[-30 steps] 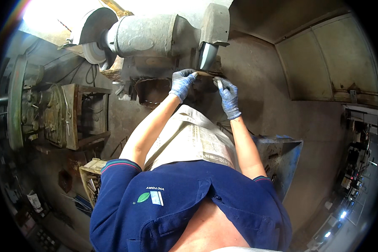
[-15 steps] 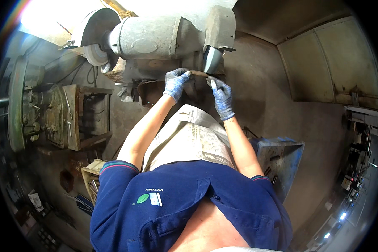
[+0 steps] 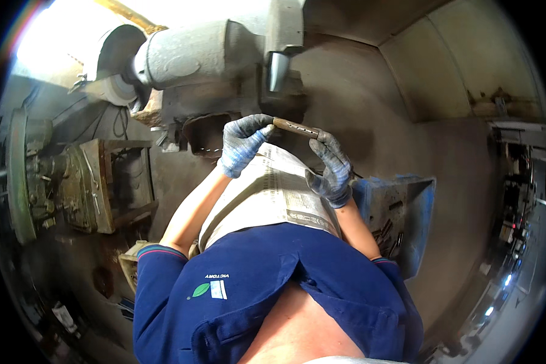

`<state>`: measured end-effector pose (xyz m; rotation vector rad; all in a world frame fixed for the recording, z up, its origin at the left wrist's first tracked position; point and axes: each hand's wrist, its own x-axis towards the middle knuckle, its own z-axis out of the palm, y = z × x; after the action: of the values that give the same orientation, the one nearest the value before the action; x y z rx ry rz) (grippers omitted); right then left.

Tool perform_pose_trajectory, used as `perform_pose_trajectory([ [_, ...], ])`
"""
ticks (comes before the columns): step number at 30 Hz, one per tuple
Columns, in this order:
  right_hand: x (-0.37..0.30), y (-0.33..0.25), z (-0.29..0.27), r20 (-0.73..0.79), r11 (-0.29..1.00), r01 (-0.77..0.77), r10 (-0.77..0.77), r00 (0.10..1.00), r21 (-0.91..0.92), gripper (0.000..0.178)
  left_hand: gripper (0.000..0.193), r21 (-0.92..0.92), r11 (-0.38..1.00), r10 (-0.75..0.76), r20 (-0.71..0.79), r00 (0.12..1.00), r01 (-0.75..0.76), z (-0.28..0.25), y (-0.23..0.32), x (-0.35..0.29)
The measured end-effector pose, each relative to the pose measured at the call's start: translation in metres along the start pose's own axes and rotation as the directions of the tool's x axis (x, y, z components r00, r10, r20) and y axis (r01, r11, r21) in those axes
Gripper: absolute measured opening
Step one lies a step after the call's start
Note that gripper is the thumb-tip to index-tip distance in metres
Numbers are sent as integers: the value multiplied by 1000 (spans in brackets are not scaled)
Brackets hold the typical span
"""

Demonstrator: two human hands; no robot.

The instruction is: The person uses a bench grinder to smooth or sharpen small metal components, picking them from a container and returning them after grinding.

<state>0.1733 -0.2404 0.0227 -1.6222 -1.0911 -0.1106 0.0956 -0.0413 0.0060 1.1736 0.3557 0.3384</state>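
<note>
My left hand [image 3: 246, 142], in a blue and grey work glove, pinches one end of a slim brownish metal bar [image 3: 296, 127]. A row of small slots or holes runs along the bar's side. At the other end, the gloved fingertips of my right hand [image 3: 332, 167] close on the bar, while a lower finger sticks out apart. The bar slants slightly down to the right, held in front of my body. Beyond it stands a grey bench grinder [image 3: 188, 57], its pale wheel [image 3: 120, 91] on the left and a metal guard [image 3: 284, 27] on the right.
A blue bin [image 3: 415, 212] with loose metal pieces stands to my right. On the left is a worn machine [image 3: 73, 182] with a metal frame. Newspaper [image 3: 258, 194] covers my lap. Under the grinder sits a dark container [image 3: 209, 133]. Tall panels [image 3: 467, 67] stand far right.
Both hands have drawn the bar back from the grinder's right side, toward my body. The bar is turned so its slotted side shows. My right hand has opened somewhat, one finger spreading away.
</note>
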Motion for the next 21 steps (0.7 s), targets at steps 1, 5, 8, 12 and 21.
perform_pose_trajectory([
  [1, -2, -6, -8, -9, 1000, 23, -23, 1000, -7, 48, 16, 37, 999, 0, 48, 999, -2, 7, 2, -1],
  [5, -23, -21, -47, -76, 991, 9, -19, 997, -137, 51, 19, 128, 992, -36, 276, 960, 0, 30, 5, 2],
  [8, -63, -28, -79, -216, 930, -232, 173, 961, -286, 47, 23, 269, 961, -131, 246, 960, 62, 28, -2, 2],
  [12, -127, -46, -138, -389, 730, -501, 340, 856, -464, 41, 22, 212, 956, -229, 107, 968, 203, -16, -33, -4],
  [21, -233, -20, -188, -526, 161, -773, 647, 552, -614, 44, 26, 465, 839, -220, -184, 958, 282, -90, -30, -38],
])
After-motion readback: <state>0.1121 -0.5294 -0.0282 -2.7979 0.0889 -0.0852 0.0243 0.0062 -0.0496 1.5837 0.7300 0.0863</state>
